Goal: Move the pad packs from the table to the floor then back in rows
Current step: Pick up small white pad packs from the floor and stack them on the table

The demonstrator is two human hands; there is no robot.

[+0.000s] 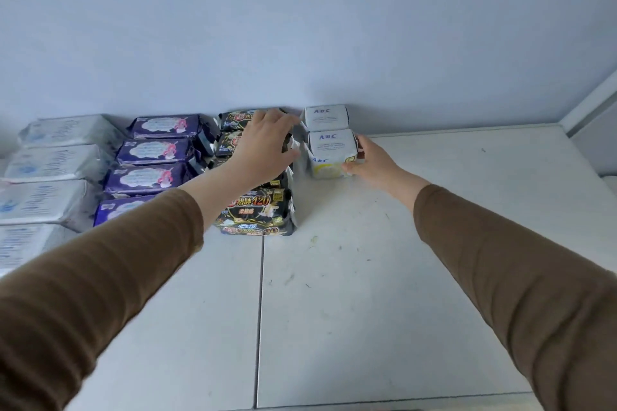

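Brown knit sleeves (100, 277) are seen nearest the camera, entering from seven and five o'clock and reaching toward twelve. Beneath them a smooth white table (367, 310) is laid out in flat panels divided by thin seams, its surface marked with small scuffs, and a pale matte wall (300, 27) is met at its far edge.

Soft plastic-wrapped pad packs are set in rows running away from the camera. At nine o'clock a row of white packs (50, 163) is seen, crinkled and pillow-shaped. Just beside it a row of purple packs (157, 150) with pink print is placed, and next a row of glossy black packs (257, 210) with gold and red lettering. At one o'clock two small blocky white ABC packs (329, 140) are lined up, the far one against the wall.

The left hand (267, 147) is laid palm-down on the black row, fingers relaxed and spread over the far packs. The right hand (370, 157) is held against the right side of the near ABC pack, thumb and fingers pinching its lower corner.
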